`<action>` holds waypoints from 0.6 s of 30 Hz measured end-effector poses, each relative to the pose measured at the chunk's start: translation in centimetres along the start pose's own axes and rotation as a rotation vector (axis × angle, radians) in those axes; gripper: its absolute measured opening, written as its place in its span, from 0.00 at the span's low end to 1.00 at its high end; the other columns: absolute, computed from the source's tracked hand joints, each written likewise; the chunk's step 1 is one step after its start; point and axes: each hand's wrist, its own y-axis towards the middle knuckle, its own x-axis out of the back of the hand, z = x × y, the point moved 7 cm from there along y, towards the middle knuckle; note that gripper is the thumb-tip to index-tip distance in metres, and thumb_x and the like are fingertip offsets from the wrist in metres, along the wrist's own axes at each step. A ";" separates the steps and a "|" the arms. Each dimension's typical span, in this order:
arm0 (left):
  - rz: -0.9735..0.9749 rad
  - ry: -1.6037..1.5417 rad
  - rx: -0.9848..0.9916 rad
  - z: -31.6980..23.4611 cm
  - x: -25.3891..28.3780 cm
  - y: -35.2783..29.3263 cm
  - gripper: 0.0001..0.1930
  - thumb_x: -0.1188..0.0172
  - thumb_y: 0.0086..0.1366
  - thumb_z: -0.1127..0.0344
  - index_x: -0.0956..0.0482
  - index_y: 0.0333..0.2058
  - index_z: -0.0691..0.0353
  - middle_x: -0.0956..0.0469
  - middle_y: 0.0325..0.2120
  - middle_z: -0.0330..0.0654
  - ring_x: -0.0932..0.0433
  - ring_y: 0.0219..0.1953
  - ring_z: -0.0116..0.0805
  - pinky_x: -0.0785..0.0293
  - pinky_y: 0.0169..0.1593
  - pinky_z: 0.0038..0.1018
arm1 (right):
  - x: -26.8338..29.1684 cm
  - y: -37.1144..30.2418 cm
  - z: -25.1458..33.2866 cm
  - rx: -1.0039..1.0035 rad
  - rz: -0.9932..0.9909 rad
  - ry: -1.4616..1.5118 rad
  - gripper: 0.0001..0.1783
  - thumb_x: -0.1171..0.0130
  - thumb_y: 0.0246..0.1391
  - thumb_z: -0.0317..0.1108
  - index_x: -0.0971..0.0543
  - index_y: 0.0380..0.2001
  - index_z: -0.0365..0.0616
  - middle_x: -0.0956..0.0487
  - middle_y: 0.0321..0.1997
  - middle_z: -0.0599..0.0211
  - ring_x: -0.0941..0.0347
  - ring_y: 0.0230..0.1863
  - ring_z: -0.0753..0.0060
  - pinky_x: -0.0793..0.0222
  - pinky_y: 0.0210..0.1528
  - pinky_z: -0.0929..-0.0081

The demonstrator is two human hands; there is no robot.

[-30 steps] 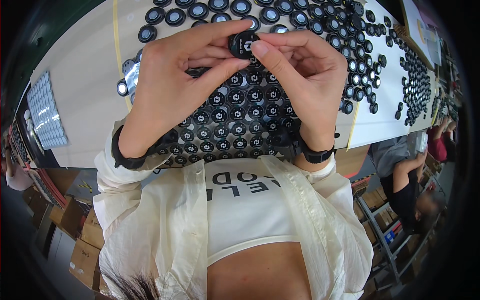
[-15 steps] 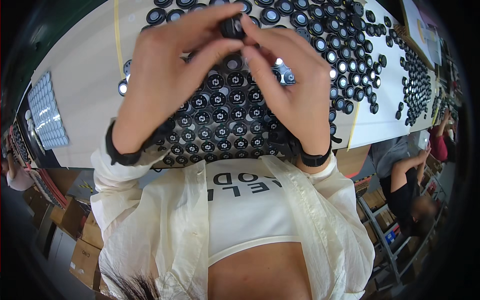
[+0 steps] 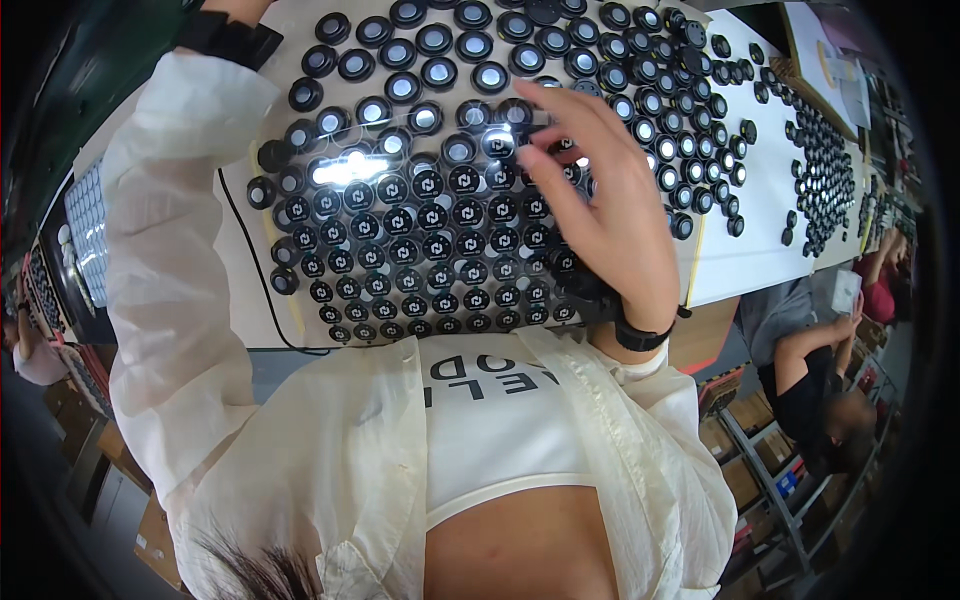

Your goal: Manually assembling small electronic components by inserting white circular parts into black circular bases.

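Note:
My right hand [image 3: 610, 200] hovers over the right side of a clear, shiny sheet with rows of round black stickers [image 3: 435, 217] bearing white marks. Its thumb and index finger stand apart, with nothing visible between them. Beyond and beneath the sheet lie many round black parts [image 3: 490, 77] with pale, glossy centres. My left arm [image 3: 165, 240] reaches far forward on the left. Only the base of my left hand [image 3: 238, 8] shows at the top edge, past a black wristband; its fingers are out of the picture.
A sheet of pale discs [image 3: 85, 225] lies at the far left. A thin black cable [image 3: 248, 240] runs down the table's left side. More black parts [image 3: 825, 175] cluster at the far right, near an open carton [image 3: 825, 70]. Another person [image 3: 810, 370] is at the right.
Both hands were together over the sheet, fingering a round black part. My left hand has swung away forward and left; the right has opened and no longer has the part.

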 end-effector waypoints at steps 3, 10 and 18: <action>-0.120 -0.102 -0.130 -4.7 -0.3 0.2 0.17 0.42 0.63 0.65 0.22 0.48 0.68 0.24 0.46 0.61 0.25 0.48 0.56 0.28 0.53 0.38 | 2.5 -0.6 -2.3 -0.162 -0.100 -0.130 0.14 0.41 0.54 0.24 0.23 0.45 0.37 0.23 0.42 0.53 0.22 0.35 0.59 0.27 0.38 0.68; 0.021 -0.134 -0.081 -10.5 -1.0 -2.8 0.22 0.43 0.64 0.51 0.23 0.33 0.72 0.19 0.31 0.59 0.20 0.37 0.57 0.25 0.44 0.45 | 2.7 0.7 -3.6 -0.113 0.008 -0.309 0.10 0.38 0.50 0.22 0.23 0.38 0.37 0.22 0.34 0.56 0.23 0.35 0.58 0.27 0.37 0.66; -0.023 -0.092 -0.088 -11.2 0.6 -3.7 0.18 0.39 0.62 0.59 0.22 0.39 0.72 0.18 0.34 0.57 0.18 0.38 0.51 0.23 0.45 0.40 | 2.3 0.7 -4.3 -0.099 -0.013 -0.419 0.09 0.35 0.45 0.23 0.23 0.32 0.37 0.21 0.31 0.58 0.22 0.34 0.57 0.27 0.36 0.65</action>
